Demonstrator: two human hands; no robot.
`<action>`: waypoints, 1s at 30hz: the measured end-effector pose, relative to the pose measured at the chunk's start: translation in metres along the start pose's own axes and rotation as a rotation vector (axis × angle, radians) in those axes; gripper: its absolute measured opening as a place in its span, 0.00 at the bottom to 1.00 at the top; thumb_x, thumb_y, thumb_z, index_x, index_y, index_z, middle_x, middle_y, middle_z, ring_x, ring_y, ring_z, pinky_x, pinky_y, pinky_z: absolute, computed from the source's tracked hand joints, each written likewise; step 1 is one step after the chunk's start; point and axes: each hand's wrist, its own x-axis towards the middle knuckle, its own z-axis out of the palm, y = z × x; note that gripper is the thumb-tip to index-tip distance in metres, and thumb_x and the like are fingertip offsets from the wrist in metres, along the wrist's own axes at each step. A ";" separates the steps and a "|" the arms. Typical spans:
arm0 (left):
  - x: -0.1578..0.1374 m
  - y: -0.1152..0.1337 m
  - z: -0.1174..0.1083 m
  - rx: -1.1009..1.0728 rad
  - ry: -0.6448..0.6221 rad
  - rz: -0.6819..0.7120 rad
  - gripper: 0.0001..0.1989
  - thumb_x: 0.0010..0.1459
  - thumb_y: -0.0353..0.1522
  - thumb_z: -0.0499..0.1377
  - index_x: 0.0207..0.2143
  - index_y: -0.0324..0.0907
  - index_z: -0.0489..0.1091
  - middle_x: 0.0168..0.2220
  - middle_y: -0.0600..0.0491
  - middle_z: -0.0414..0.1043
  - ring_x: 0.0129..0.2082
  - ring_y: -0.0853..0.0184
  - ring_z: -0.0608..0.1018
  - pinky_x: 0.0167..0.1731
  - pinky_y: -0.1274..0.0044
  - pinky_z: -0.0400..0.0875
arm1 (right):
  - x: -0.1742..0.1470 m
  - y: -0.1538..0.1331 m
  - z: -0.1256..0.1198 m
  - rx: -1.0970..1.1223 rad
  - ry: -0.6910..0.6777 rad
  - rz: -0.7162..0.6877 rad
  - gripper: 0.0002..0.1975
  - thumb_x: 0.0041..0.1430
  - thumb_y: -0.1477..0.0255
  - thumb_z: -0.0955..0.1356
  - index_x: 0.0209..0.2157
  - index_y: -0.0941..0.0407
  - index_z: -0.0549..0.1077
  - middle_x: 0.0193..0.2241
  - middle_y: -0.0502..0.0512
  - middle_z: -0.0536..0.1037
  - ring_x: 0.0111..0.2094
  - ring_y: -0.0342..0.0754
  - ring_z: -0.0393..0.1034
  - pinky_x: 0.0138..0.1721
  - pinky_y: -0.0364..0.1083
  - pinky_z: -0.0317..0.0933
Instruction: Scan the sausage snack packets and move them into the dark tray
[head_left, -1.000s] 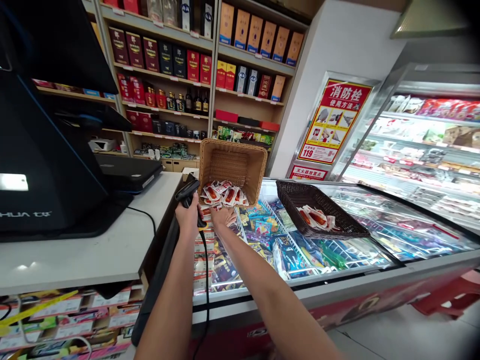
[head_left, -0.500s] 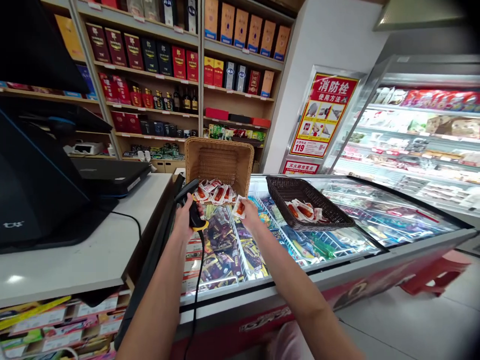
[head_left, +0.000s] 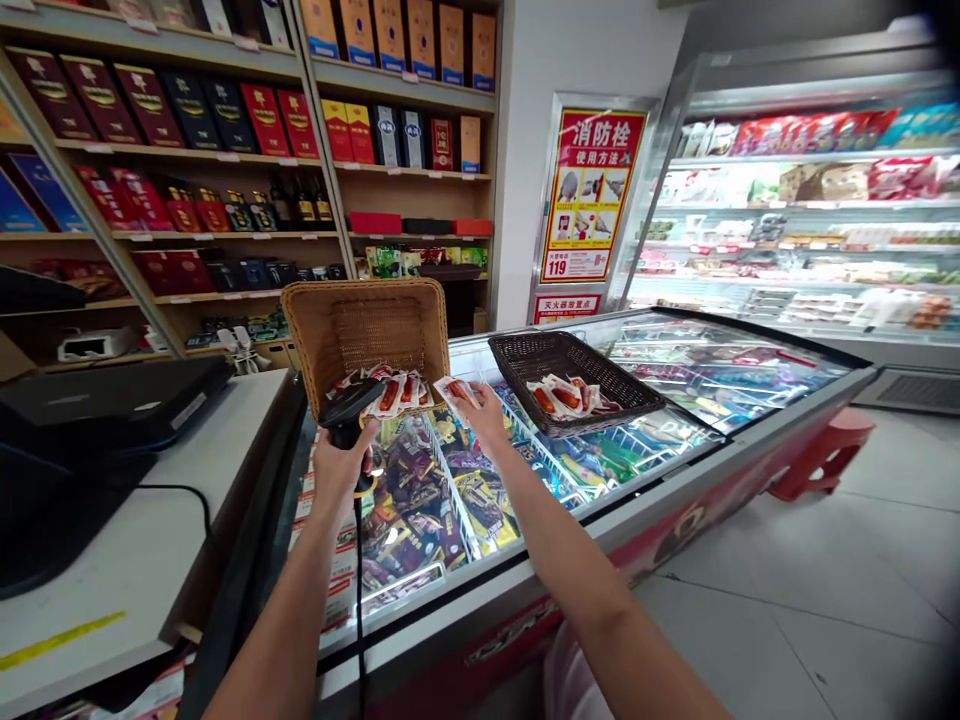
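My left hand (head_left: pixel 341 462) is wrapped round the grip of a black and yellow barcode scanner (head_left: pixel 351 408), whose cable hangs down over the freezer front. Between the fingers of my right hand (head_left: pixel 484 415) is a small sealed packet (head_left: pixel 454 390) with a reddish-brown sausage-like food inside. Behind both hands a light wicker basket (head_left: pixel 367 310) stands tilted, its opening toward me, with several similar packets (head_left: pixel 401 392) at its lower edge. To the right of my right hand, a dark brown woven basket (head_left: pixel 622 385) holds more of these packets (head_left: pixel 562 396).
Under the hands is a glass-topped chest freezer (head_left: pixel 405 580) full of packaged goods. A white counter (head_left: pixel 112 560) with black equipment stands at left. Shelves of boxed bottles (head_left: pixel 255 155) are behind, a lit refrigerated display (head_left: pixel 795 220) and a red stool (head_left: pixel 825 455) at right.
The view has swung to the right. My right hand has turned the packet, which now points up and left. The scanner head now points more toward the packet. Both hands keep their hold.
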 end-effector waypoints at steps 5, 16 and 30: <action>-0.006 -0.002 0.004 0.026 -0.055 0.002 0.26 0.40 0.45 0.75 0.31 0.43 0.64 0.18 0.62 0.64 0.12 0.75 0.64 0.14 0.79 0.58 | -0.005 -0.014 -0.004 0.109 -0.048 0.055 0.24 0.42 0.57 0.77 0.39 0.57 0.76 0.37 0.56 0.83 0.36 0.50 0.76 0.38 0.47 0.71; -0.015 -0.010 0.016 0.078 -0.230 -0.112 0.29 0.39 0.46 0.75 0.33 0.42 0.64 0.22 0.60 0.69 0.12 0.75 0.65 0.13 0.79 0.58 | -0.006 -0.023 -0.009 -0.030 0.099 -0.084 0.23 0.50 0.57 0.74 0.43 0.57 0.78 0.40 0.58 0.83 0.40 0.52 0.77 0.44 0.49 0.71; -0.022 -0.008 0.022 0.148 -0.302 -0.127 0.29 0.42 0.50 0.73 0.36 0.42 0.64 0.22 0.60 0.68 0.15 0.72 0.68 0.17 0.78 0.63 | -0.010 -0.027 -0.009 -0.046 0.161 -0.102 0.23 0.49 0.56 0.73 0.41 0.58 0.77 0.39 0.58 0.82 0.36 0.51 0.76 0.43 0.49 0.70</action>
